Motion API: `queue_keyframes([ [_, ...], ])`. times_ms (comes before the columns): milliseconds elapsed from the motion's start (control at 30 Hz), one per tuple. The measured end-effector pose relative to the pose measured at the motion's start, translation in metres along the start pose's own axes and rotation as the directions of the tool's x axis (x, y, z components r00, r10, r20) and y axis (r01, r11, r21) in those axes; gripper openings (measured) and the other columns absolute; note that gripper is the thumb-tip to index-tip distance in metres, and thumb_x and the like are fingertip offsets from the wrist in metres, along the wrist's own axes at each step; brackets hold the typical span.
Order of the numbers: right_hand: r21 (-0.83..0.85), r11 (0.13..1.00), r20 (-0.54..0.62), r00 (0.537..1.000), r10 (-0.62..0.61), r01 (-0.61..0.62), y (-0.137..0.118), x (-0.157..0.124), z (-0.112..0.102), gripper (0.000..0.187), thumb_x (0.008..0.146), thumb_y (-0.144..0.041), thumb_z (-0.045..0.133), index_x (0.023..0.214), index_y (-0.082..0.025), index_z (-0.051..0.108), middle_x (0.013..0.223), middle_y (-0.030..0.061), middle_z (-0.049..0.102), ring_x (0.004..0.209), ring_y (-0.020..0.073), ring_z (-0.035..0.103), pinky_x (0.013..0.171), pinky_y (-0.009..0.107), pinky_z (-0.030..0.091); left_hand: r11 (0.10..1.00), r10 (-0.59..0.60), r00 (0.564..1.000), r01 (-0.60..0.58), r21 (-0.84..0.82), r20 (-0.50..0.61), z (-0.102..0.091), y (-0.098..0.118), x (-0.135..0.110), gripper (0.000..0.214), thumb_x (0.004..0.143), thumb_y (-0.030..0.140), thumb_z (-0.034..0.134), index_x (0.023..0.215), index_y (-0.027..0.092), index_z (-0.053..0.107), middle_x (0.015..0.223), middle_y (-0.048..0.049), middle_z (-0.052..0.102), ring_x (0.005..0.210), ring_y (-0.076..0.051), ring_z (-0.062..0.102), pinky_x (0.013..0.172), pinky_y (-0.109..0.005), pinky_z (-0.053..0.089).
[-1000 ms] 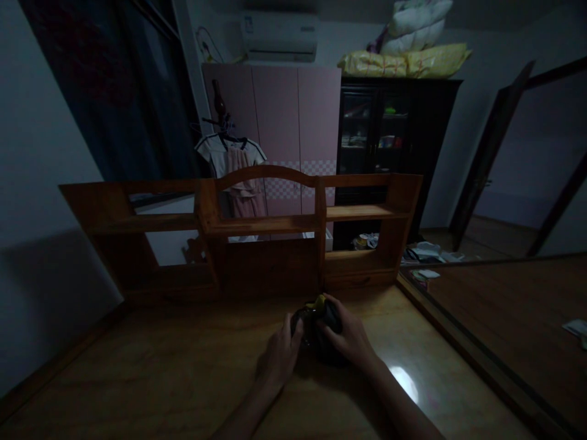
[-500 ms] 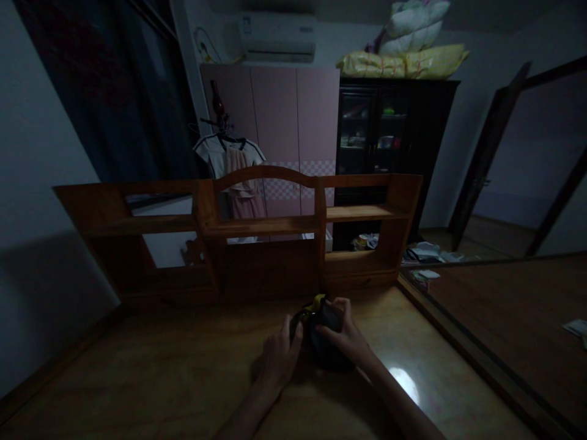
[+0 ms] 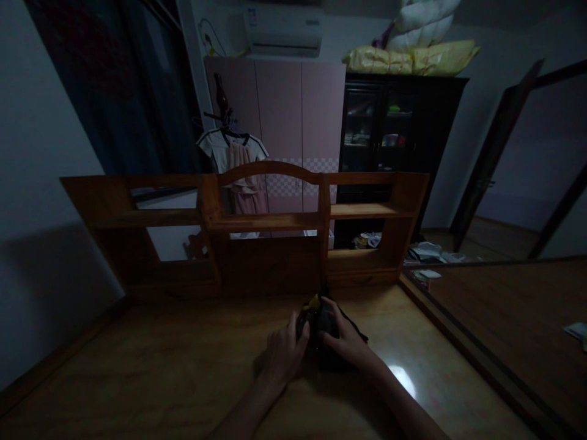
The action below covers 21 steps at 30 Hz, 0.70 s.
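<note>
A black, soft-looking pouch [image 3: 339, 360] with a yellow patch [image 3: 313, 302] at its upper edge rests on the wooden tabletop [image 3: 183, 366]. My left hand [image 3: 285, 349] grips its left side, thumb on the near face and fingers curled behind. From the right, my right hand [image 3: 343, 339] holds it, index finger along the top and thumb pressed toward the middle. Between the two thumbs is something dark and rounded, too dim to make out. A dark strap or flap edge [image 3: 360, 330] sticks out past my right hand.
A wooden shelf unit [image 3: 266, 224] stands along the far edge of the tabletop. The wall [image 3: 41, 244] is close on the left, and a raised wooden edge [image 3: 458, 342] runs down the right. Pink wardrobe [image 3: 279, 110] and dark cabinet [image 3: 413, 140] stand beyond.
My right hand has turned and slid over the pouch, its index finger now stretched along the top. The dark flap edge now shows at the right. My view has shifted slightly.
</note>
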State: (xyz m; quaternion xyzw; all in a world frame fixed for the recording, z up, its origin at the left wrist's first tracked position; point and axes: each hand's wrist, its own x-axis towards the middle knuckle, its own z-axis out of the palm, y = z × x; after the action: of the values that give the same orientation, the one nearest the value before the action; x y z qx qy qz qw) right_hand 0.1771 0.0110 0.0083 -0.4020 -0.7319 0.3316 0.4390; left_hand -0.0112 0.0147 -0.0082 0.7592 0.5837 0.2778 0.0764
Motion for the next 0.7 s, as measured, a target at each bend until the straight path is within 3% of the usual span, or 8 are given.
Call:
queue_keyframes([
  [133,-0.078,0.997,-0.068,0.998,-0.015,0.010,-0.005,-0.001,0.005,0.068,0.083,-0.025,0.060,0.142,-0.024,0.026,0.114,0.0070,0.062,0.103,0.0201,0.061,0.093,0.037,0.047,0.999,0.023,1.000,-0.023,0.027,-0.004,-0.001,0.002,0.000,0.043,0.096,0.047,0.025,0.118,0.017,0.049,0.083,-0.0082,0.071,0.076,-0.024,0.067,0.065,-0.029,0.041],
  [267,-0.172,0.978,-0.108,0.985,-0.135,0.115,-0.004,0.000,0.009,0.060,0.084,-0.017,0.053,0.139,-0.025,0.032,0.127,0.0082,0.055,0.117,0.0203,0.054,0.100,0.039,0.043,0.992,0.050,0.999,-0.051,0.111,0.015,0.002,0.002,0.001,0.048,0.095,0.048,0.028,0.124,0.013,0.045,0.083,-0.0101,0.071,0.075,-0.025,0.067,0.065,-0.031,0.042],
  [400,-0.241,0.952,-0.075,0.975,-0.210,0.186,0.001,0.001,0.009,0.047,0.087,-0.014,0.046,0.133,-0.025,0.044,0.130,0.0078,0.054,0.123,0.0206,0.050,0.104,0.041,0.040,0.980,0.089,0.996,-0.090,0.176,0.018,0.008,0.000,0.000,0.051,0.094,0.049,0.029,0.126,0.012,0.044,0.082,-0.0101,0.071,0.073,-0.024,0.067,0.065,-0.029,0.043],
  [567,-0.267,0.949,-0.056,0.981,-0.187,0.166,0.003,-0.002,0.008,0.054,0.087,-0.012,0.044,0.139,-0.026,0.035,0.133,0.0072,0.053,0.122,0.0203,0.051,0.103,0.040,0.042,0.957,0.149,0.989,-0.141,0.256,-0.012,0.009,-0.002,-0.001,0.051,0.094,0.050,0.028,0.124,0.012,0.047,0.082,-0.0102,0.070,0.073,-0.025,0.067,0.065,-0.030,0.045],
  [700,-0.293,0.948,-0.072,0.986,-0.152,0.125,0.001,-0.003,0.010,0.053,0.087,-0.010,0.042,0.138,-0.024,0.035,0.120,0.0073,0.061,0.108,0.0193,0.060,0.093,0.035,0.049,0.927,0.245,0.969,-0.226,0.298,-0.025,0.009,-0.004,-0.003,0.051,0.094,0.048,0.032,0.122,0.010,0.048,0.080,-0.0117,0.069,0.071,-0.024,0.066,0.063,-0.031,0.045],
])
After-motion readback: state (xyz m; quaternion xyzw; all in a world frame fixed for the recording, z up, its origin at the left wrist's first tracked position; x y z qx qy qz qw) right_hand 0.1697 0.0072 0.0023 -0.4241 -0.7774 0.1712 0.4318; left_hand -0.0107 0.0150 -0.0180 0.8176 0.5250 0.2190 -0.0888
